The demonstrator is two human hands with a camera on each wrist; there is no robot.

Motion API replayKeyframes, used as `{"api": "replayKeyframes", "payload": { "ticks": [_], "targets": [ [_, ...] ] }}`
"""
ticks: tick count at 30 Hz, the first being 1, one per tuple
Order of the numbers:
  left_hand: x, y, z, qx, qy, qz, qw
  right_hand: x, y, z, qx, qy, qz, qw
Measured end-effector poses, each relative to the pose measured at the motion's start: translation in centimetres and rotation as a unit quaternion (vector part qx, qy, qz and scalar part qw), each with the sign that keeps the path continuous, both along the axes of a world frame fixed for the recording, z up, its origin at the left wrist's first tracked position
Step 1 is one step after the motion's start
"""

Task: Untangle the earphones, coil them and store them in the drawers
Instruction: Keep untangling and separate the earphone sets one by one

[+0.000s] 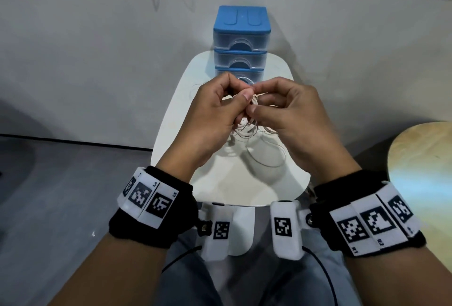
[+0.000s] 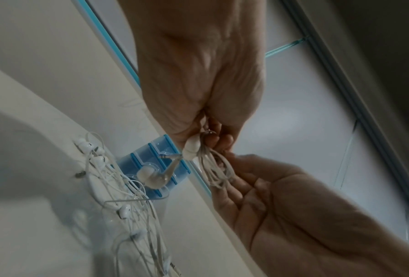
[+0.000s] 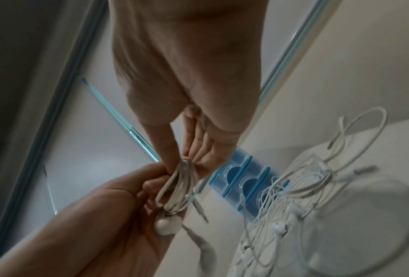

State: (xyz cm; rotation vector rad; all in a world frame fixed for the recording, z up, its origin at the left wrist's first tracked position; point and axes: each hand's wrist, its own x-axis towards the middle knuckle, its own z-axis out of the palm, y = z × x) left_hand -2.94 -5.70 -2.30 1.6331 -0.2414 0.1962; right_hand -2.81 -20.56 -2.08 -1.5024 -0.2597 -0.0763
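Observation:
Over the white table [image 1: 220,188] I hold one white earphone set wound into a small coil [image 1: 245,127]. My left hand [image 1: 241,95] pinches the coil's top between thumb and fingers. My right hand [image 1: 259,102] pinches the same strands from the other side. In the left wrist view the coil [image 2: 213,168] hangs between both hands, an earbud [image 2: 190,148] at its side. The right wrist view shows the coil [image 3: 180,183] with its earbuds [image 3: 166,224] against my left palm. More tangled earphones [image 1: 264,156] lie on the table below.
A blue drawer unit [image 1: 241,43] with three clear drawers, all shut, stands at the table's far end against the wall. A round wooden stool [image 1: 420,149] is at the right. The tangle [image 3: 282,206] spreads in front of the drawers [image 3: 246,180].

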Motion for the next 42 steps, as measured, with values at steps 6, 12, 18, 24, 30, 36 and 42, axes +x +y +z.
{"api": "replayKeyframes", "payload": {
  "ticks": [6, 12, 18, 24, 30, 36, 42],
  "targets": [
    [0.2, 1.0, -0.2, -0.042, -0.004, -0.064, 0.997, -0.2, 0.3, 0.2, 0.106, 0.075, 0.039, 0.991],
    [-0.1, 0.8, -0.6, -0.041, -0.001, -0.133, 0.990, -0.7, -0.9, 0.2, 0.154, 0.150, 0.148, 0.965],
    [-0.1, 1.2, 0.1, 0.014, 0.000, -0.142, 0.990, -1.0, -1.4, 0.3, 0.125, 0.124, 0.159, 0.971],
    [-0.1, 1.8, -0.3, 0.066, 0.037, -0.031, 0.997, -0.9, -0.9, 0.6, -0.171, -0.009, 0.055, 0.984],
    [-0.4, 2.1, -0.3, 0.108, 0.077, -0.018, 0.991, -0.9, -0.8, 0.3, -0.331, -0.086, -0.012, 0.940],
    [-1.0, 2.3, 0.3, 0.110, 0.113, -0.066, 0.985, -1.4, -1.7, 1.0, -0.346, -0.162, -0.101, 0.918],
    [-1.8, 1.7, 0.9, -0.001, 0.085, -0.060, 0.995, -1.4, -1.1, 0.1, -0.329, -0.154, -0.145, 0.920]
  ]
}}
